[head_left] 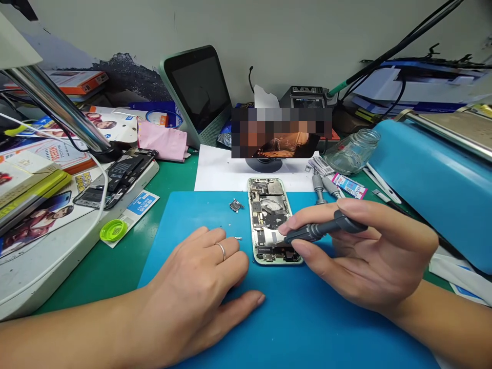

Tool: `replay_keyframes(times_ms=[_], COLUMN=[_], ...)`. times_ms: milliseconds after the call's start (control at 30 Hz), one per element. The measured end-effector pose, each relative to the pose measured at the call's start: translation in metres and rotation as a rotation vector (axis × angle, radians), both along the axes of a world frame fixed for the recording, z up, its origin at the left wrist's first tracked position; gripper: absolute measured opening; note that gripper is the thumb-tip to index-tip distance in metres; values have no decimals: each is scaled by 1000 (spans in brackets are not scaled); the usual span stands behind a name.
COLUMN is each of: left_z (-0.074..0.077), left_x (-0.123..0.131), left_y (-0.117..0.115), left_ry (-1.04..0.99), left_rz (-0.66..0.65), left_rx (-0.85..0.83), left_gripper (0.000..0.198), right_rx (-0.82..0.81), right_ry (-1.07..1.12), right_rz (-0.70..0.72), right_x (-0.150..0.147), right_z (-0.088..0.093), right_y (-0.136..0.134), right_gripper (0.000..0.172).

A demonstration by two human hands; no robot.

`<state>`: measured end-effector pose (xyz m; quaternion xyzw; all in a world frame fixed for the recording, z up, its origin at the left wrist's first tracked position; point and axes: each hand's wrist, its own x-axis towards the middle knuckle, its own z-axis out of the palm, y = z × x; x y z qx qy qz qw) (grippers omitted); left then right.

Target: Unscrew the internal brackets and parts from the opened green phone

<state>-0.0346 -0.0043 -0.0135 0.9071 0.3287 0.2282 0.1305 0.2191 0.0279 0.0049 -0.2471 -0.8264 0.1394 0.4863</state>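
Grey screwdriver (313,233) pinched in the right fingers (309,214), left hand (200,282) loosely curled, contents hidden, I judge screw work underway on the opened phone (268,221) atop the blue mat (292,318), next needing steady alignment.

Small white capitals on a dark module (265,250) at the near end of the opened phone (271,218) seem to read "HAPTIC ENGINE" (the letters are tiny). At the far left, the yellow-edged box (34,200) shows what looks like "RY", cut by the view's edge. Print on the orange-and-white box (54,154), the blue-and-white card (141,204) to the left and the pink-and-blue label (349,185) to the right is too small or slanted to read.
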Motion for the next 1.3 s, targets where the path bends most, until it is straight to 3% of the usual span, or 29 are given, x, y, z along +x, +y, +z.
replay_keyframes(times_ms=[367,567,633,800,1033,1300], left_z=[1,1,1,2,3,2], left_x=[0,2,3,3,4,5], left_y=[-2,2,2,1,2,2], left_ry=[6,30,18,-10,-24,-37], left_rz=[23,21,16,24,6,11], left_rx=[-2,13,3,-7,-23,-3], left_gripper=[11,11,11,17,17,17], right_rx=[-34,-6,-18,-83,-107,-58], right_ry=[36,1,-54,-360,-363,-319], right_rz=[23,9,42,121,106,101], right_x=[-2,-3,-1,4,4,2], right_z=[-2,1,4,12,3,7], right_y=[2,-2,-5,-11,-13,-11], right_gripper=[78,82,76,34,27,33])
